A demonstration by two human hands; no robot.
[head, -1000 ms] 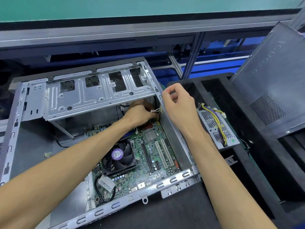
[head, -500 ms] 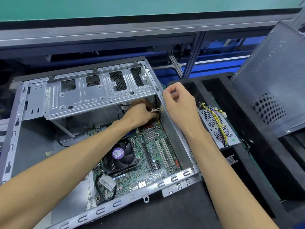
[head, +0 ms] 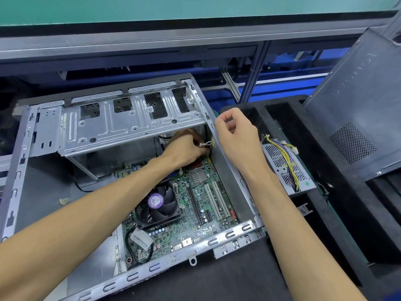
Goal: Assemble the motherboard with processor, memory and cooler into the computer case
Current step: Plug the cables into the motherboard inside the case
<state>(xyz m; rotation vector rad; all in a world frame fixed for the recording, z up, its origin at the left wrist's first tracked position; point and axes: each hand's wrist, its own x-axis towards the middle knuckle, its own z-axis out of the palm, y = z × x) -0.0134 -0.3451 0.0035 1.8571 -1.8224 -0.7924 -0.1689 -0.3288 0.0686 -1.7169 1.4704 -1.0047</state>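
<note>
- The left hand reaches under the drive cage at the frame's centre, fingers curled in a grip on a small cable with a white tie, near the motherboard's far right corner.
- The right hand rests on the computer case right wall, fingers loosely curled and holding nothing.
- Against the frames before, both hands have barely moved; the view has only drifted slightly.
- The motherboard lies inside the case, cooler fan mounted at its lower left.
- The left fingertips are hidden by the cage's shadow; what the cable plugs into is probably a board header, though it cannot be made out.
- A power supply with yellow wires sits in the black foam tray, right of the case.
</note>
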